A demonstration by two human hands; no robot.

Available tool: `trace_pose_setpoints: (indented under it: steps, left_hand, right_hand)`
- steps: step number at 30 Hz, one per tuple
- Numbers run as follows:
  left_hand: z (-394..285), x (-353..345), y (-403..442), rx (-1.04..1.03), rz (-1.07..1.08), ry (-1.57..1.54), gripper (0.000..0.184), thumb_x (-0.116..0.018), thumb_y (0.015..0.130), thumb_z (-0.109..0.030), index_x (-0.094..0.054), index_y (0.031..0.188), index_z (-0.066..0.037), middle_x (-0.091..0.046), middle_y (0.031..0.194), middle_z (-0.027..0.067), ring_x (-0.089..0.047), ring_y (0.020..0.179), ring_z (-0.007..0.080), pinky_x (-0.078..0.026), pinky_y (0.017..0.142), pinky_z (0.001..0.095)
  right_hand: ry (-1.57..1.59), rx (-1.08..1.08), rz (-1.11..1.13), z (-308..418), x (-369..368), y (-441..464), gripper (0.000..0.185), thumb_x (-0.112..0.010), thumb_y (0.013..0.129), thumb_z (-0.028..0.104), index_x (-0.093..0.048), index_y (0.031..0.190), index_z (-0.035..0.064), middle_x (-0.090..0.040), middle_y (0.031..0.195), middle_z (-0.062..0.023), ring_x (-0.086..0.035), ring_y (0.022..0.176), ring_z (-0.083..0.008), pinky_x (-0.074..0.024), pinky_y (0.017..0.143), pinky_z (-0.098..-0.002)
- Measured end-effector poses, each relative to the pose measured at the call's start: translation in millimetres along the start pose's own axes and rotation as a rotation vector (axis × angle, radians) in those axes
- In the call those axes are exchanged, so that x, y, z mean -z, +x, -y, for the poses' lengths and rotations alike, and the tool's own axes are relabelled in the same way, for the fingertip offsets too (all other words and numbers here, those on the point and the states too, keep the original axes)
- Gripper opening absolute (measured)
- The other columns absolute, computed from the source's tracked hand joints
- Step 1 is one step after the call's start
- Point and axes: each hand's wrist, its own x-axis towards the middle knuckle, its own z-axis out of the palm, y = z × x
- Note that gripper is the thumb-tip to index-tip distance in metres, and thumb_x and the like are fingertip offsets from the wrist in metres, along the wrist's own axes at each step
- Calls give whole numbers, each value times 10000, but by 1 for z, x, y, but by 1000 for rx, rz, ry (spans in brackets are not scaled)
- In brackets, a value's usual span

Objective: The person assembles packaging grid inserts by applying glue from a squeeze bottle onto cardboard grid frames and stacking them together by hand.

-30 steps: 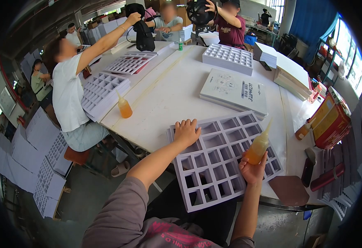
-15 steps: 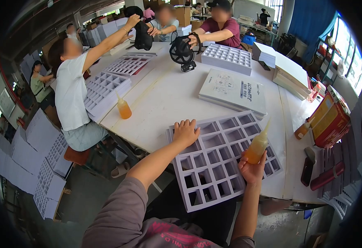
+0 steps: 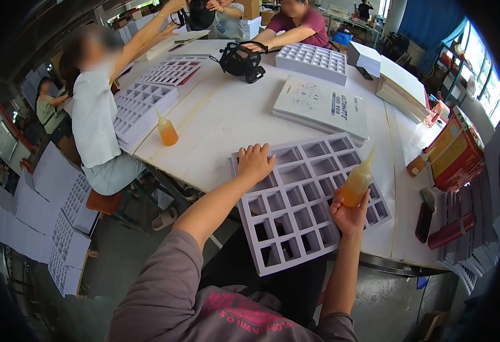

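Observation:
A white grid tray [image 3: 286,215] with many square compartments overhangs the table's near edge above my lap. My left hand [image 3: 255,163] lies over the tray's upper left corner, its fingers curled onto the rim. In my right hand [image 3: 350,212] is a squeeze bottle [image 3: 356,183] of amber liquid, its thin nozzle pointing up, held above the right part of the tray. Just beyond the tray lies a stack of printed white boards [image 3: 320,107].
Another amber bottle [image 3: 167,132] stands left on the table [image 3: 216,119]. Grid trays [image 3: 312,61] lie at the back. A black head strap device [image 3: 241,60] rests near a co-worker in maroon [image 3: 312,25]. A red box [image 3: 456,151] is at right.
The co-worker in maroon has lowered the black device onto the table. The person in white holds another black item, now higher in view. The view has tilted slightly; my hands keep their holds.

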Motion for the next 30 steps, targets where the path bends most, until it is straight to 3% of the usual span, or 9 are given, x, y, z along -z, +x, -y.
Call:
trace_pose_setpoints:
  steps: [23, 30]
  left_hand:
    - [3, -7, 1, -17, -51, 28, 343, -514, 870, -370, -539, 1086, -105, -604, 971, 94, -560, 949, 262, -344, 845, 436]
    - [1, -3, 1, -5, -9, 21, 338, -511, 872, -370, -539, 1081, -106, -604, 968, 96, -558, 955, 261, -345, 843, 439]
  right_hand:
    - [20, -4, 8, 0, 0, 1, 659, -513, 862, 592, -486, 1208, 32, -525, 1106, -122, -532, 841, -191, -455, 763, -330]
    - [9, 23, -78, -2, -7, 0, 644, -472, 870, 617, -531, 1158, 44, -551, 1036, -123, -547, 781, -194, -463, 718, -322]
